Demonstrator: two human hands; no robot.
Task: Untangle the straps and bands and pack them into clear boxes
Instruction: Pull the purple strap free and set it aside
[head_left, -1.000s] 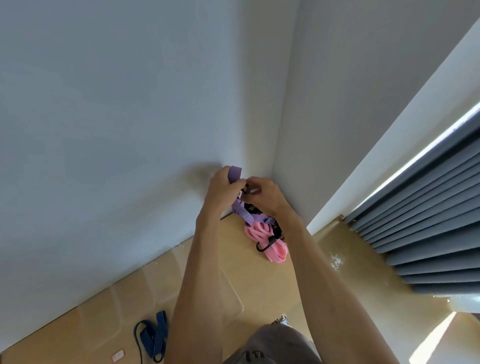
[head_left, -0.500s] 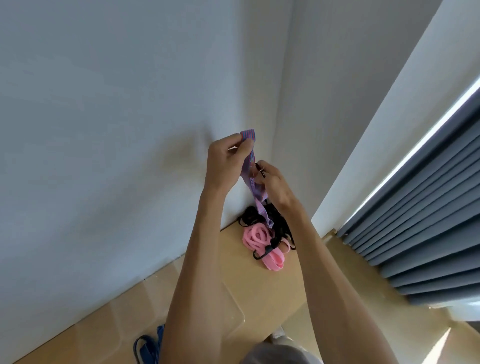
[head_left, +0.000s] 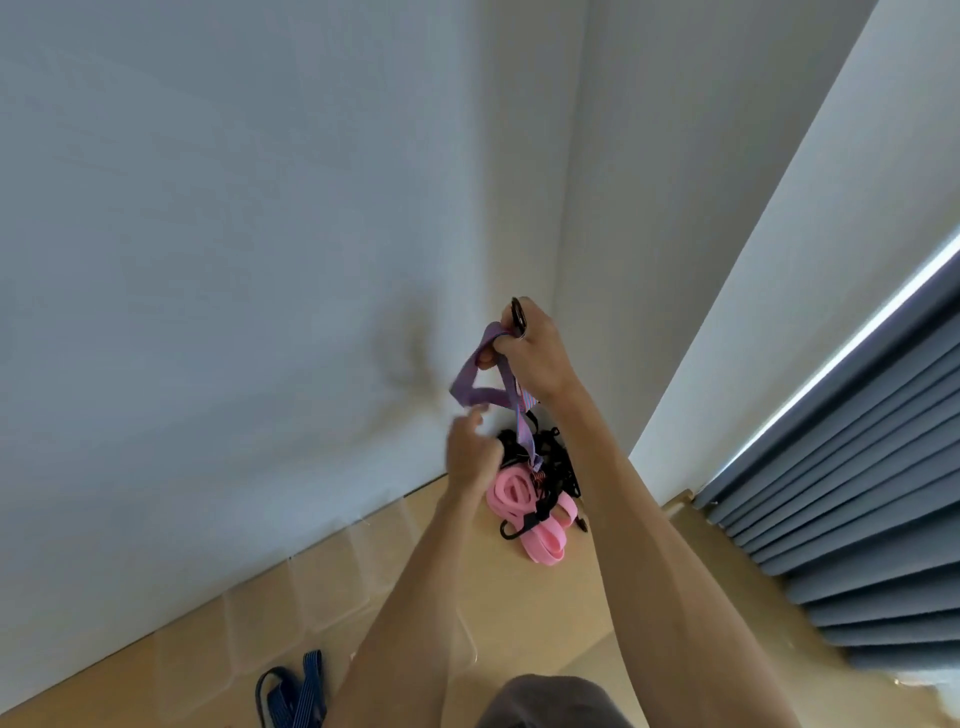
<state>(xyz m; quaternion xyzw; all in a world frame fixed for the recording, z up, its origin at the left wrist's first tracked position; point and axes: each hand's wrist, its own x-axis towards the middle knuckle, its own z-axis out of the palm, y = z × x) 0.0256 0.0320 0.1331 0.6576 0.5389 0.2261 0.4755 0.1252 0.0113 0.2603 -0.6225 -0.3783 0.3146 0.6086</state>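
Observation:
My right hand (head_left: 535, 348) is raised near the wall corner and grips a purple strap (head_left: 470, 387) together with a black hook (head_left: 518, 312) at its top. The strap hangs in a loop and trails down into a tangle on the wooden table (head_left: 540, 613). That tangle holds a pink band (head_left: 511, 491) and black cords (head_left: 558, 462), with another black hook (head_left: 514, 530) across the pink band. My left hand (head_left: 470, 454) hovers blurred just below the strap's loop, fingers loosely curled and holding nothing. Clear boxes (head_left: 332, 571) stand along the wall.
A dark blue strap (head_left: 296, 691) lies in a clear box at the bottom left. White walls meet in a corner behind the tangle. Grey-blue curtain folds (head_left: 857, 493) hang at the right beyond the table's edge.
My right hand has risen with the strap and hook. My left hand has let go of the strap's top end and dropped below the loop.

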